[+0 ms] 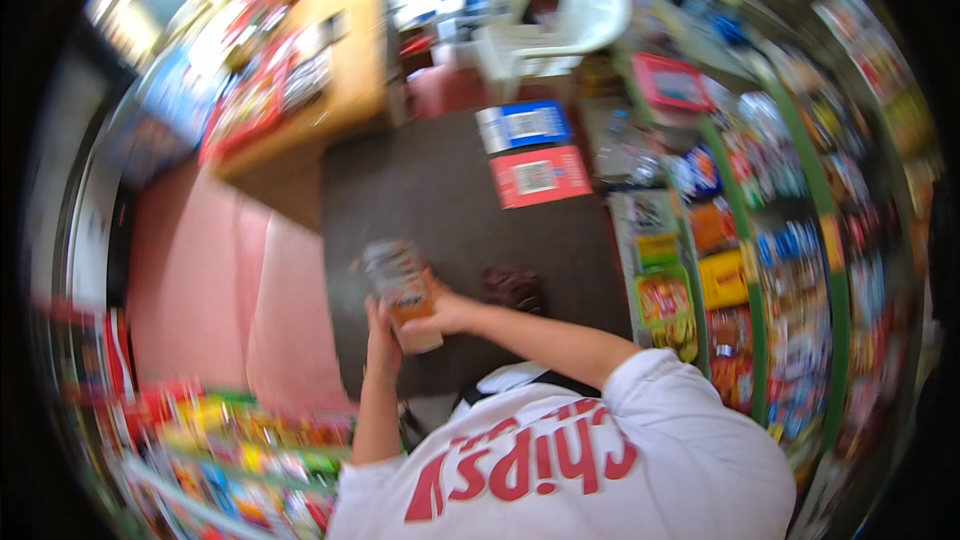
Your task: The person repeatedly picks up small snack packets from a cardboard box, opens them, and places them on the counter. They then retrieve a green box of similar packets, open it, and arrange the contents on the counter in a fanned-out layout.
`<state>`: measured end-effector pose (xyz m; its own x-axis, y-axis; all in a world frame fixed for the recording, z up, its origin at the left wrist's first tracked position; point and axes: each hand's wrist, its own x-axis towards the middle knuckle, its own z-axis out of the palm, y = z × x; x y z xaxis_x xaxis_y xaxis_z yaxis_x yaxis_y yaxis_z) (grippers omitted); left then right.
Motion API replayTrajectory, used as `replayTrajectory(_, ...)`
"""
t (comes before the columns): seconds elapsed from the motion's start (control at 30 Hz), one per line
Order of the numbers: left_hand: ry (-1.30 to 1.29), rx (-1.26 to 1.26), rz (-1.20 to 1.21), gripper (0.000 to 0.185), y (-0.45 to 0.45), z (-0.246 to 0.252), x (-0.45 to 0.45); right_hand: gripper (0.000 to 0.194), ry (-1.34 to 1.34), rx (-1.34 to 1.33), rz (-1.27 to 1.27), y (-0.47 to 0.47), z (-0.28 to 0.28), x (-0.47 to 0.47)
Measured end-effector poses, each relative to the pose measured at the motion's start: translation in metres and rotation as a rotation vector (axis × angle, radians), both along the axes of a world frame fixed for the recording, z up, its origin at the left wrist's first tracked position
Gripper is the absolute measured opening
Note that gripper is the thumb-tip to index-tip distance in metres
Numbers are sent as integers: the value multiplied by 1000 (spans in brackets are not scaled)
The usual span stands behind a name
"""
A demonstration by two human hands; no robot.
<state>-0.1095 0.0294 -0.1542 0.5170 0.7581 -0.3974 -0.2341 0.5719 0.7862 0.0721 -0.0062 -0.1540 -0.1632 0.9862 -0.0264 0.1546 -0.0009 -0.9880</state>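
Both hands hold one oblong package (397, 277) over the dark tabletop (420, 172). Its far end looks greyish and see-through, with an orange band lower down; motion blur hides what it contains. My left hand (382, 337) lies along its left side. On the other side, the fingers of my right hand (444, 309) wrap around the orange part. A dark maroon, crumpled-looking item (514, 289) rests on the table just beyond my right forearm; its kind is unclear.
Blue (529, 124) and red (540, 176) cards with printed codes lie at the table's far right. A wooden counter (352, 37) with packaged goods stands far left. Beyond is a white plastic chair (555, 22). Stocked shelves (757, 277) line the right; more packets (255, 457) fill the lower left.
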Motion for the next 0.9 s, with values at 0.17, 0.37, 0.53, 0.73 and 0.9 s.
replayTrajectory(0.17, 90, 54, -87, 81, -29, 54, 17, 107, -75, -199, -183, -20, 37, 18)
replayTrajectory(0.37, 57, 283, -242, 77, -47, 104, 64, 79, 97, -70, -277, -80, 105, 73)
replayTrajectory(0.53, -5, 512, -405, 62, -81, 113, 141, 69, 311, -174, -472, -152, 117, 127)
replayTrajectory(0.73, -164, 517, -723, 52, -135, 119, 243, 60, 427, -149, -881, -258, 130, 181)
replayTrajectory(0.9, -14, 766, -814, 47, -183, 124, 300, 55, 270, -55, -1063, -333, 136, 238)
